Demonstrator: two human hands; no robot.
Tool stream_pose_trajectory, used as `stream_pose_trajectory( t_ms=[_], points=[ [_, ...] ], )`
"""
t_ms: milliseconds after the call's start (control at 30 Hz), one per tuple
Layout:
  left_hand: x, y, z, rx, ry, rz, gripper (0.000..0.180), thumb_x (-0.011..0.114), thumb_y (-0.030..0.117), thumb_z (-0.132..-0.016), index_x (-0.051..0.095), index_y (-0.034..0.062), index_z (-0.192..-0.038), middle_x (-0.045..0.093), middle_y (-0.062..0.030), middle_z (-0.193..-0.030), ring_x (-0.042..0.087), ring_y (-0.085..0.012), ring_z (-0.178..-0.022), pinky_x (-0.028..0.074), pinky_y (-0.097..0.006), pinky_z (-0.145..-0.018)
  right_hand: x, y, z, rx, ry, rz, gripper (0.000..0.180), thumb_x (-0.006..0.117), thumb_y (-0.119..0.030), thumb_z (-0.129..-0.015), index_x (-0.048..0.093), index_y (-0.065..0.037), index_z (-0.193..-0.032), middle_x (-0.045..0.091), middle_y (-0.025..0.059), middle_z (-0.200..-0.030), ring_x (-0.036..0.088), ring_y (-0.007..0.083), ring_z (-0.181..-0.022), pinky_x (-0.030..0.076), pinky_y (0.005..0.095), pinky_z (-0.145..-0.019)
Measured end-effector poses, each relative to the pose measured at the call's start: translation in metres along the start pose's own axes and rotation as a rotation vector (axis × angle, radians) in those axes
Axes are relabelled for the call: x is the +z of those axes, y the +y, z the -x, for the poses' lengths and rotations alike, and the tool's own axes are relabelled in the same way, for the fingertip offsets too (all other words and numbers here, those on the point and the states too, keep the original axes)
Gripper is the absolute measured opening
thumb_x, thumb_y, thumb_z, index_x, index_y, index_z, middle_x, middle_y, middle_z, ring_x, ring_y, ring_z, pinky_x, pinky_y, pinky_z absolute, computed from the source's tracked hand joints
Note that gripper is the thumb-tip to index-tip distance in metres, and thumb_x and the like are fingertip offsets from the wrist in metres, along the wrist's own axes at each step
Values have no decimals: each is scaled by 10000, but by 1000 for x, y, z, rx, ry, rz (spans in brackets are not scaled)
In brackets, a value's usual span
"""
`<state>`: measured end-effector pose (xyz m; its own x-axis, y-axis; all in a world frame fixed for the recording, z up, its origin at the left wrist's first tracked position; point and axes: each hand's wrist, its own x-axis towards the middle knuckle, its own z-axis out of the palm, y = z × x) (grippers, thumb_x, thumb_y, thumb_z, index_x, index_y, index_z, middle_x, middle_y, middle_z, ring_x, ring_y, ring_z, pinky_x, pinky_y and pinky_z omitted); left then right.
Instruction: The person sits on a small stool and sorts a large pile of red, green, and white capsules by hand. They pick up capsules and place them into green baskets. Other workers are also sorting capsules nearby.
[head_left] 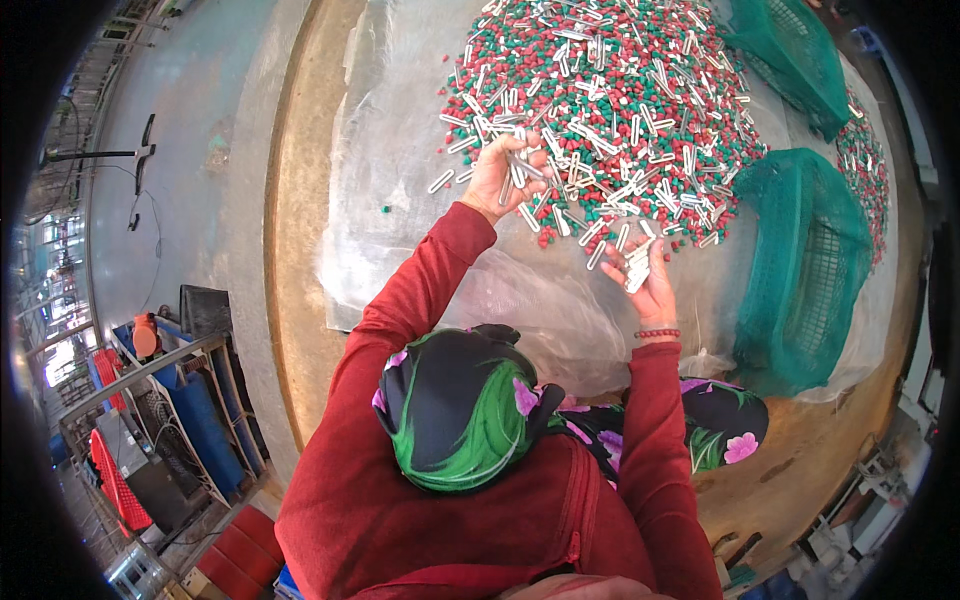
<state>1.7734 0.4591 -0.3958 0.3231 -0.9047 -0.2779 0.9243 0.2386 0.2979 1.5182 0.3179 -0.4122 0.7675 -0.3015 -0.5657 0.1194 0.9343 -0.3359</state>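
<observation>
A wide heap of small red and green pellets (560, 85) is spread in front of me, with many slim, pale metal-looking oval links (633, 130) scattered through it. At the heap's near left edge, my left hand (495, 175) curls its fingers round a few of these links. My right hand (652, 285), palm up at the near edge, holds a small bunch of the same links (637, 268) between thumb and fingers. A few loose links (440, 181) lie beside the left hand on the clear plastic sheet (390, 130).
Two green mesh-covered baskets (805, 270) (790, 55) stand right of the heap, with more pellets (862, 165) beyond them. Crumpled plastic (540, 310) lies between my arms. A metal rack (210, 400) holding blue and red items is at lower left.
</observation>
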Motion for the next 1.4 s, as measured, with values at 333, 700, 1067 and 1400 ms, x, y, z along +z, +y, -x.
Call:
stream_pose_trajectory(
  t_ms=[333, 700, 1067, 1400],
  points=[
    [-33, -98, -23, 258, -139, -2337, 211, 580, 231, -789, 579, 47, -893, 634, -125, -747, 635, -254, -663, 515, -383, -585, -41, -61, -21, -298, 437, 1432, 262, 681, -239, -784, 594, -35, -923, 628, 90, -710, 647, 232, -728, 475, 315, -526],
    [-29, -72, -32, 85, -20, -2060, 484, 668, 464, -763, 622, 7, -915, 659, -109, -721, 640, -293, -679, 479, -382, -627, -35, -56, -68, -179, 192, 1164, 234, 680, -203, -787, 596, -73, -962, 665, 105, -899, 589, 171, -656, 443, 288, -501],
    [11, -68, -13, -270, 1, -1158, 327, 538, 395, -890, 639, 91, -956, 567, 44, -699, 464, -46, -604, 365, -210, -533, 30, -11, -19, -299, 161, 563, 161, 659, -94, -818, 559, -69, -942, 628, 30, -749, 489, 51, -513, 319, 174, -380],
    [43, -53, 10, -32, -158, -1868, 310, 587, 322, -848, 626, 53, -998, 610, -129, -730, 563, -255, -668, 438, -364, -642, 17, -20, -19, -391, 198, 319, 164, 634, -210, -850, 595, -72, -930, 605, 26, -755, 568, 101, -617, 447, 222, -460]
  ],
)
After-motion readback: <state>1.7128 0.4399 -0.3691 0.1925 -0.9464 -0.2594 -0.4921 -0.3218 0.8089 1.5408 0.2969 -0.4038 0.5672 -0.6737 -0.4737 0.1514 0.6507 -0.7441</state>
